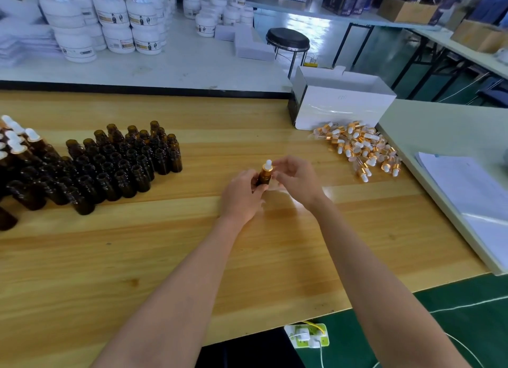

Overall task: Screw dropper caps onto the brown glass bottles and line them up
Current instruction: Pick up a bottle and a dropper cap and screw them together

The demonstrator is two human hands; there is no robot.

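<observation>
My left hand [242, 194] grips a brown glass bottle [263, 178] above the middle of the wooden table [165, 246]. A dropper cap [267, 166] with a gold collar and white bulb sits on the bottle's neck. My right hand [295, 179] pinches that cap from the right. Several open brown bottles [115, 167] stand packed together at the left. Capped bottles [16, 142] stand at the far left edge. A heap of loose dropper caps [360, 148] lies at the right.
A white box [338, 104] stands behind the cap heap. A grey board with white sheets [472, 192] borders the table's right side. White jars [115, 24] fill the table behind, next to a black stool [287, 39]. A power strip [308, 336] lies on the floor below the front edge.
</observation>
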